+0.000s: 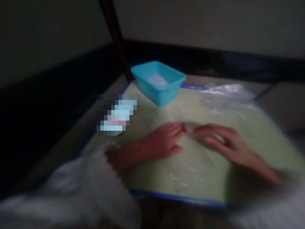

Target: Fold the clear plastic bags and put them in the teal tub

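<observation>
- The clear, thin plastic sheet (190, 159) lay on the pale yellow, blue-edged tabletop (267, 143), between the hands; working it well seemed to call for light, even pressure, lest it crease.
- The left hand (164, 143) was open, palm down, apparently resting on the sheet, gripping nothing visible.
- The right hand (224, 140) was half open, thumb apart; blur hid whether it touched plastic.

Dim interior, blurry. Plain greyish left wall (52, 31) and back wall (202, 25), both with a wide dark band (214, 60) along the bottom. Slanting reddish-dark strip (117, 41) at the corner, maybe a pipe, too dark to tell. Pale floor (283, 98) behind yellow tabletop (274, 146) with blue edging (178, 197). Light weak, brightest on tabletop, deep shadow at left
</observation>
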A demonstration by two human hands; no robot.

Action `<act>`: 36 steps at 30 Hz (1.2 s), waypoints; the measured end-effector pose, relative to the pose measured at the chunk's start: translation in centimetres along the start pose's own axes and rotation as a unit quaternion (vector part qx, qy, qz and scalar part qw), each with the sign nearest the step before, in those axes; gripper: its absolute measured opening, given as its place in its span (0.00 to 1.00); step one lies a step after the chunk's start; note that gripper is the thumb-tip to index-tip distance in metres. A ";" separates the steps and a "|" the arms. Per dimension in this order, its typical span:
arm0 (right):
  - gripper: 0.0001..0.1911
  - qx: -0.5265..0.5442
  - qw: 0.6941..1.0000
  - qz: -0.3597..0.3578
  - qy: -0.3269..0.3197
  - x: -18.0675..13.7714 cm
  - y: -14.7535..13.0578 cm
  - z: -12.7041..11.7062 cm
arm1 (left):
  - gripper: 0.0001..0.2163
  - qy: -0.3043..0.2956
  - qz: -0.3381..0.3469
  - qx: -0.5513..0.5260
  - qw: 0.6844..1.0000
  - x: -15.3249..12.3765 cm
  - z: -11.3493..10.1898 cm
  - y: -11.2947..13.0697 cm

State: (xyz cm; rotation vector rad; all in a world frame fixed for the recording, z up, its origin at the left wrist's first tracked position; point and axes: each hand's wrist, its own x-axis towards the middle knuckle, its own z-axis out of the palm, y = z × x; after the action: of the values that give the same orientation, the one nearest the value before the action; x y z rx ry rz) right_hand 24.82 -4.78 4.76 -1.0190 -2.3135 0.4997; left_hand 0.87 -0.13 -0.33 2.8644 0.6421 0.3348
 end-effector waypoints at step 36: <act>0.21 0.284 0.952 0.109 -0.014 1.6 2.5 2.5 | 0.27 0.028 -0.221 -0.708 0.671 2.0 -0.1 -2.6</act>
State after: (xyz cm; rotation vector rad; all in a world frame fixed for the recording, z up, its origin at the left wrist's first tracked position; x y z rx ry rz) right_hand 23.75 -2.25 1.99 -0.9737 -1.9005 1.1917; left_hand 1.59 3.07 -0.42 1.1524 0.6115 0.5117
